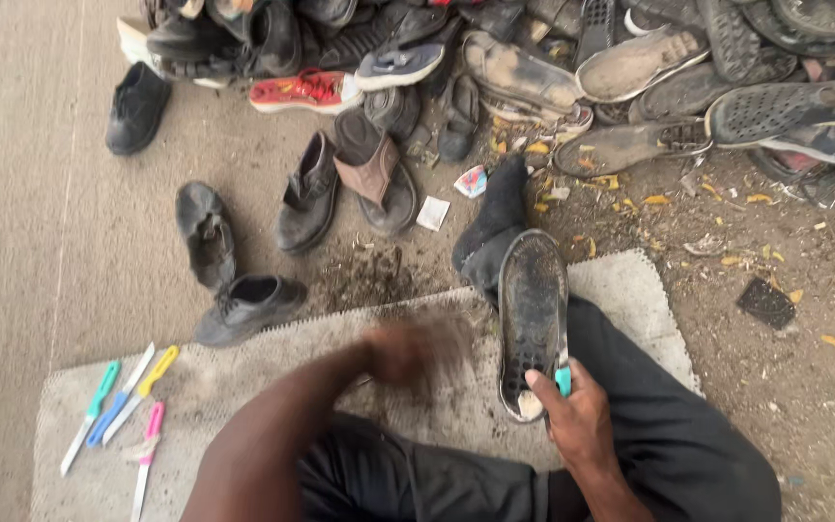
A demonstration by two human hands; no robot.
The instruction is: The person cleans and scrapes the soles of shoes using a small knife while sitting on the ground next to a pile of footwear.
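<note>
Shoe sole — just above right hand fingers.

The right hand grips a teal-handled knife against an upturned shoe sole; the blurred left hand hovers at nine o'clock of it.

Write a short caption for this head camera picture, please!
Right hand holds a teal-handled knife against a shoe sole; left hand blurs.

Soft even daylight, faint shadows; left hand motion-blurred.
</note>
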